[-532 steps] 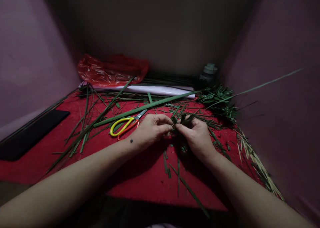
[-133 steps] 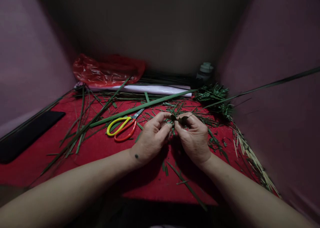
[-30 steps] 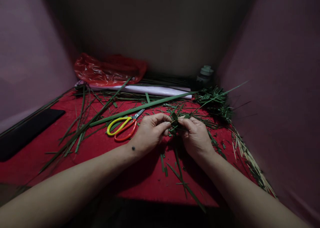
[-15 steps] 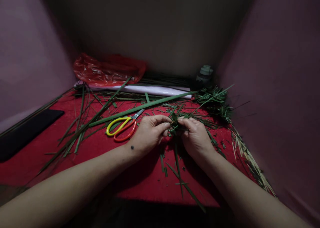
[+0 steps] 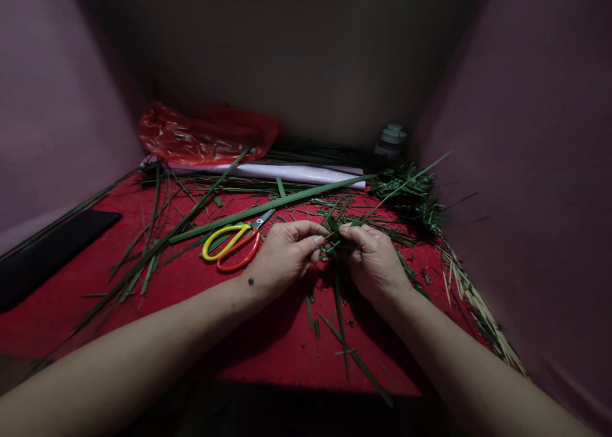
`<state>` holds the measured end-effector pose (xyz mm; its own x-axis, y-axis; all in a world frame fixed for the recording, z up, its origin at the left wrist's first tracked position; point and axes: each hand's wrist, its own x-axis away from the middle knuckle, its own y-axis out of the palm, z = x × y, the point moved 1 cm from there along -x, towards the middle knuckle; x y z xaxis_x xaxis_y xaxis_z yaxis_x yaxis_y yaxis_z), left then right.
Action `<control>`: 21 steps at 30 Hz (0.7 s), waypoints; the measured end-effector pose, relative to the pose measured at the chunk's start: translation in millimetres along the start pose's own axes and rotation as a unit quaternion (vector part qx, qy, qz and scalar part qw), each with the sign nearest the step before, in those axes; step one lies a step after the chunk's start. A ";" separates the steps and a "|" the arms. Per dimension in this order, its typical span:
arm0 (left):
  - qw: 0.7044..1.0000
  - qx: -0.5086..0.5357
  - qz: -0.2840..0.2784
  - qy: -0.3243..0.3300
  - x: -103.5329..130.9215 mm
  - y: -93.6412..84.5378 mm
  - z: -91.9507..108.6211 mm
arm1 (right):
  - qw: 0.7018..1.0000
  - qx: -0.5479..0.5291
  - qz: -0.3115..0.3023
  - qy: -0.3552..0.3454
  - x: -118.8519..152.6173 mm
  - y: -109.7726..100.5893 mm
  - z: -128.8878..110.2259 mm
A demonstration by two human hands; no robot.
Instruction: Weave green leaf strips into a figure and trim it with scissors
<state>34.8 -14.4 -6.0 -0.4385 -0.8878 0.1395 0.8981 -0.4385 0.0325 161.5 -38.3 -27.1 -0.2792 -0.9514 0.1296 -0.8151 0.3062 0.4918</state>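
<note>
A small piece of folded green leaf strips (image 5: 333,238) is held between my two hands, with strip ends sticking out up and down. My left hand (image 5: 289,249) pinches its left side, thumb and forefinger closed on it. On the other side my right hand (image 5: 373,258) is closed on the leaf piece, and a long thin strip rises to the right behind it. Scissors (image 5: 234,242) with one yellow and one red handle lie just left of my left hand. The fingers partly hide the folded piece.
Long green leaf strips (image 5: 272,206) and scraps cover the red cloth (image 5: 268,335). Behind are a red plastic bag (image 5: 205,134), a white roll (image 5: 287,172) and a bottle (image 5: 391,141). Green leafy pieces (image 5: 411,191) lie at right, a black flat object (image 5: 52,252) at left.
The thin strip rising behind my right hand has tilted slightly higher. Both hands stay almost in place on the leaf piece.
</note>
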 end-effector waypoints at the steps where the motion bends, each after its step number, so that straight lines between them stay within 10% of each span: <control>1: 1.000 -0.001 -0.001 0.001 0.2 0.0 0.1 | 1.000 -0.003 -0.002 0.001 0.3 0.3 -0.5; 21: 0.988 -0.123 0.018 0.094 -3.0 -0.4 -13.1 | 0.990 -0.112 -0.055 0.070 -3.2 -2.0 1.4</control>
<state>35.3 -13.4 -19.5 -0.4257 -0.9034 -0.0517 0.8884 -0.4065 -0.2131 163.3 -35.8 -29.7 -0.1100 -0.9784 0.1753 -0.6998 0.2015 0.6854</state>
